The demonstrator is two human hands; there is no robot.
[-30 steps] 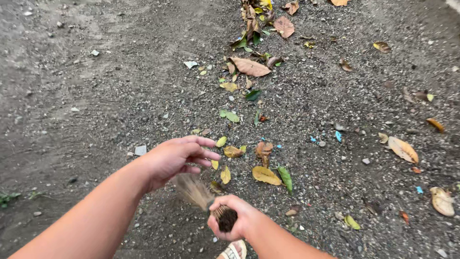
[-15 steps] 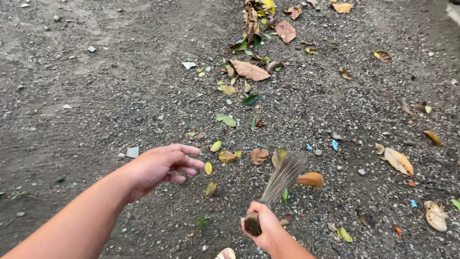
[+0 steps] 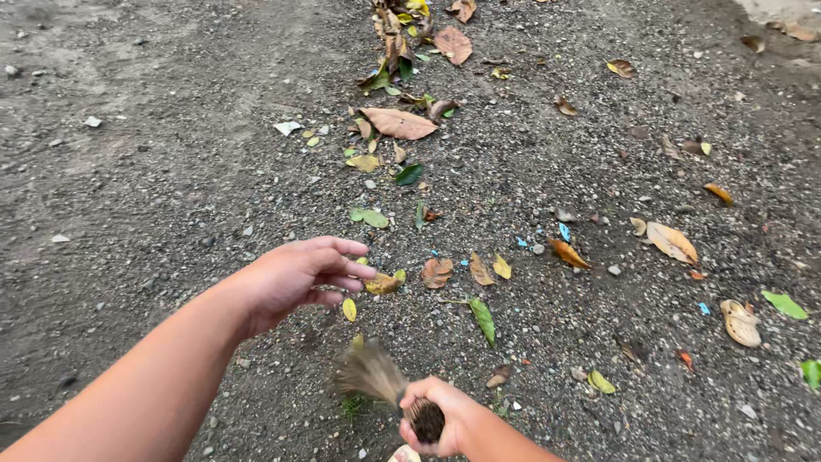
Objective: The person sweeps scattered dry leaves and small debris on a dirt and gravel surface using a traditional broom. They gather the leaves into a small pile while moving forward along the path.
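My right hand (image 3: 445, 417) grips the bound end of a short stick broom (image 3: 376, 376) at the bottom centre. Its blurred brown bristles point up and to the left, low over the gravel. My left hand (image 3: 299, 275) hovers in front of me, palm down, fingers loosely spread, holding nothing. Just right of its fingertips lie small yellow and brown leaves (image 3: 385, 282) on the ground.
Dark gravel ground (image 3: 154, 171) fills the view. A line of dry brown leaves (image 3: 398, 124) runs up the middle to a pile at the top. More leaves (image 3: 671, 241), bits of blue litter (image 3: 564, 231) and white scraps (image 3: 287, 127) lie scattered to the right and left.
The broom has swung from the right of my right hand across to its left. Several leaves near the middle have shifted. My left hand stays outstretched in about the same pose.
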